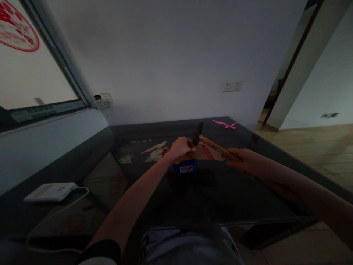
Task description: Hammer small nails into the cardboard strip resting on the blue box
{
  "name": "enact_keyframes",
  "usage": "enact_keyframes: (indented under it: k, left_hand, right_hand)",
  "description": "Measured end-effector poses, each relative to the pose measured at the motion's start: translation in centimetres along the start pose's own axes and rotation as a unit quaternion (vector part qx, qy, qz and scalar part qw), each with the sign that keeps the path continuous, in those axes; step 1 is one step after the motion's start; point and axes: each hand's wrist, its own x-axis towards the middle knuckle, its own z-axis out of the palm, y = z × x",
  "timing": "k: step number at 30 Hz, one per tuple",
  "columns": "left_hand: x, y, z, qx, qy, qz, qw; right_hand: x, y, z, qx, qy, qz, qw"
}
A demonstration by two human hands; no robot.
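My right hand (242,160) is wrapped round the wooden handle of a hammer (213,144). The hammer's dark metal head is raised just over a flat brown piece (211,152) with red marks, which looks like cardboard. That piece lies across a blue box-like container (185,168) with a small label. On top of it rests my left hand (180,148), thumb and fingers pinched together close beside the hammer head. Whatever is between those fingertips, if anything, is too small to make out.
The dark glossy table (220,195) carries a pale printed pattern (157,151). A white power bank (52,192) with a cable sits at the left. A pink ribbon (227,126) lies near the back right corner. Behind stands a wall with sockets (232,86).
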Motion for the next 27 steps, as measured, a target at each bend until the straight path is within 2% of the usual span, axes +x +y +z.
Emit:
enact_keyframes:
  k: [13,19,24,27]
  left_hand:
    - [0.3,-0.4,0.3,0.013,-0.003,0.007,1.0]
    - [-0.2,0.0,-0.4,0.052,-0.006,0.028,0.998]
    - [-1.3,-1.5,-1.9,0.037,-0.003,0.069,0.997]
    - [-1.8,-2.4,-1.7,-0.018,0.009,0.069,0.997]
  right_hand:
    - [0.3,-0.4,0.2,-0.025,-0.001,-0.008,1.0]
    - [0.0,-0.3,-0.1,-0.036,0.007,-0.018,0.999]
    - [-0.3,-0.3,-0.4,-0.027,0.002,-0.013,1.0]
    - [-0.2,-0.2,-0.3,-0.019,0.001,-0.013,1.0]
